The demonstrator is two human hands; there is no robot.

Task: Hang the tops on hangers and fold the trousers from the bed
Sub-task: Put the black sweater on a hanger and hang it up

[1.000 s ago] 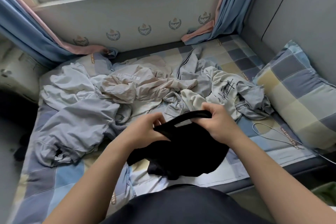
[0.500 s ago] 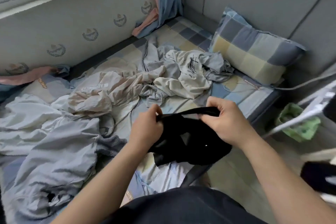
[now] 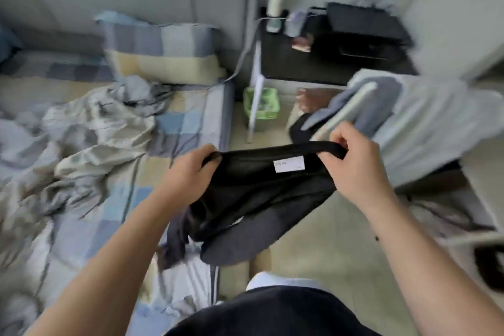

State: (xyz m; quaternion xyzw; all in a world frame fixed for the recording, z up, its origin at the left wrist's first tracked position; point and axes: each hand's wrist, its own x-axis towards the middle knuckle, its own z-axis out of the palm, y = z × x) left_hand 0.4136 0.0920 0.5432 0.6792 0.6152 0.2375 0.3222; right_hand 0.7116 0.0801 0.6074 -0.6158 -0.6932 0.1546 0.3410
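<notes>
A black garment (image 3: 256, 199) with a white label inside its band hangs in the air past the bed's edge. My left hand (image 3: 191, 172) grips the left end of the band. My right hand (image 3: 351, 161) pinches the right end, stretching the band between them. A heap of pale grey and cream clothes (image 3: 81, 128) lies crumpled on the checked bed (image 3: 188, 123) at the left. Grey-blue clothing (image 3: 425, 123) hangs over a white rack (image 3: 346, 112) just behind my right hand. No hanger is clearly visible.
A checked pillow (image 3: 161, 49) leans at the bed's head. A black side table (image 3: 327, 63) holds a bottle and a dark box. A green bin (image 3: 261, 103) stands on the floor between bed and table. My foot (image 3: 261, 262) is on the floor below.
The view has swung right, from the bed toward the side table and rack. Both hands carried the black garment off the bed and spread its band wider.
</notes>
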